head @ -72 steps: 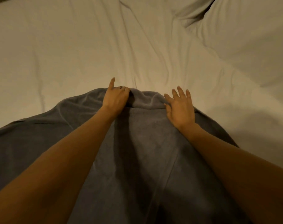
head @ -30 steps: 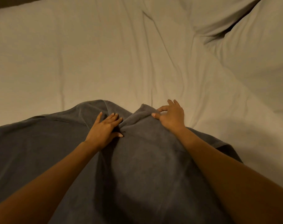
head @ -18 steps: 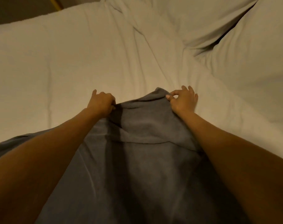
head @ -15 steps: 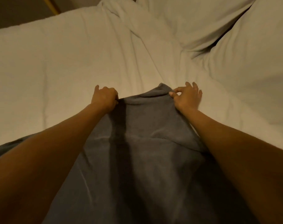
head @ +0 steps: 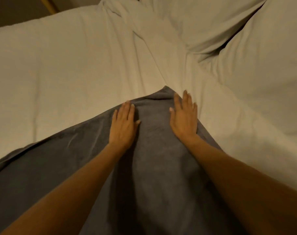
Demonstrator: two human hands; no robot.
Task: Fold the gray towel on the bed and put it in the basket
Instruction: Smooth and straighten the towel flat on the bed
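Your left hand [head: 123,126] and right hand [head: 184,120] lie flat, fingers straight, pressed on the far end of the gray towel [head: 152,167] spread across the white bed [head: 76,65].

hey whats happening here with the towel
A person is working on a gray towel spread over a white bed. Both the left hand and the right hand lie flat, fingers straight, on the towel near its far edge, pressing it down rather than gripping it. White pillows sit at the far end. No basket is in view, so the towel is not yet put away.
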